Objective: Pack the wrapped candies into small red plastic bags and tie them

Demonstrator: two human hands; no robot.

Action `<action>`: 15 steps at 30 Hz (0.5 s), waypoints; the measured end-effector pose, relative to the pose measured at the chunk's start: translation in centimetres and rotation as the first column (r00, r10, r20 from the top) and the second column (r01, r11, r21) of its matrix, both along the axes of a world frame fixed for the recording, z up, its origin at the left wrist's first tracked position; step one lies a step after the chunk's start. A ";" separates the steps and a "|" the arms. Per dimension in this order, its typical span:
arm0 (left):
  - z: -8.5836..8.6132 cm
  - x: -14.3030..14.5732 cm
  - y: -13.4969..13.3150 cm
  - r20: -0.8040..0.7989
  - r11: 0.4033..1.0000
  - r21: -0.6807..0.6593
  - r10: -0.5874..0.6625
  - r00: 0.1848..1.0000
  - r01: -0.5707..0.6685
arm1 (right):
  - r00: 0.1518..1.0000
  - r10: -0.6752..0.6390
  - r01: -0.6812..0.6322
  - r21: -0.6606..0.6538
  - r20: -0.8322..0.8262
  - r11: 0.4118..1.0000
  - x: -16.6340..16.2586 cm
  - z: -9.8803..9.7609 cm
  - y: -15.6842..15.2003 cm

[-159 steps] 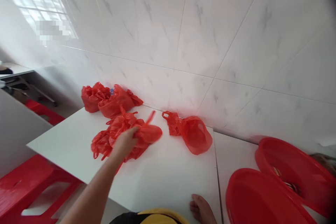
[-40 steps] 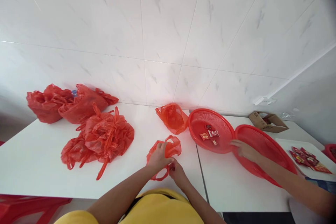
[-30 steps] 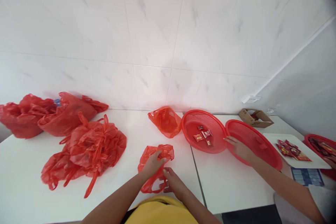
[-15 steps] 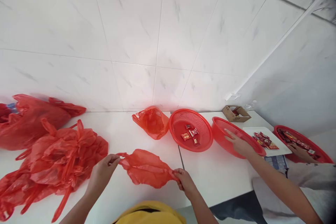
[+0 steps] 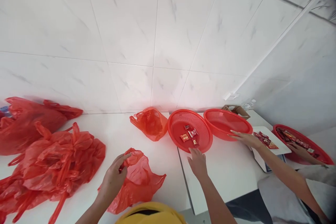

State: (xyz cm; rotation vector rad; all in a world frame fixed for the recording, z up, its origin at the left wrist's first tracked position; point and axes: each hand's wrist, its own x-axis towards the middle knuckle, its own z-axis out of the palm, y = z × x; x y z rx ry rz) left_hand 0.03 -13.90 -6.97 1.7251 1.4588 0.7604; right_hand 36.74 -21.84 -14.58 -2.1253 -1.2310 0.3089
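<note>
My left hand (image 5: pixel 115 175) is closed on the top edge of a thin red plastic bag (image 5: pixel 141 185), which hangs loose over the white table near my yellow clothing. My right hand (image 5: pixel 198 164) has let its fingers stretch out at the near rim of a red mesh basket (image 5: pixel 173 131); whether they touch the rim I cannot tell. Several small wrapped snacks (image 5: pixel 193 132) lie in that basket. Just left of it stands another red plastic bag (image 5: pixel 151 124), its mouth open.
Filled, tied red bags (image 5: pixel 60 161) crowd the left side. Another person's hand (image 5: pixel 246 139) is at a second red basket (image 5: pixel 225 122); their other hand (image 5: pixel 301 151) is in a snack-filled basket (image 5: pixel 325 155). A white scale (image 5: pixel 262 131) holds packets. A cardboard box (image 5: pixel 240 111) stands behind.
My right hand has let go of the bag and moved right to the mesh basket. The bag hangs from my left hand. The other person's basket has moved back and left, against mine.
</note>
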 end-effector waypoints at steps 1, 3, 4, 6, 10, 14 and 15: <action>0.1 0.0 -0.1 -0.009 1.000 -0.009 0.004 1.000 -0.004 | 1.000 -0.001 0.001 0.005 -0.007 1.000 0.1 -0.2 -0.4; 0.3 -0.1 -0.3 -0.037 1.000 -0.017 0.012 0.999 -0.013 | 0.999 -0.011 0.013 0.038 -0.043 0.999 -0.1 -0.5 -1.4; 0.3 -0.1 -0.4 -0.053 1.000 -0.015 0.015 0.998 -0.015 | 0.997 -0.014 0.018 0.049 -0.071 0.999 -0.3 -0.6 -2.0; 0.5 -0.1 -0.3 -0.089 1.000 -0.006 0.021 0.996 -0.022 | 0.993 0.001 0.002 0.027 -0.119 1.000 -0.8 -0.6 -3.4; 1.0 0.4 -0.1 -0.130 1.000 0.000 0.008 0.992 -0.008 | 0.973 0.109 -0.143 -0.161 -0.204 0.977 -1.3 -0.2 -6.1; 2.0 1.5 0.0 -0.101 1.000 -0.018 -0.019 0.995 0.017 | 0.951 -0.063 -0.003 -0.212 -0.303 0.977 0.6 -0.1 -7.6; 2.4 1.8 0.0 -0.093 1.000 -0.025 -0.018 0.996 0.016 | 0.936 -0.128 0.077 -0.165 -0.327 0.983 1.5 -0.2 -7.7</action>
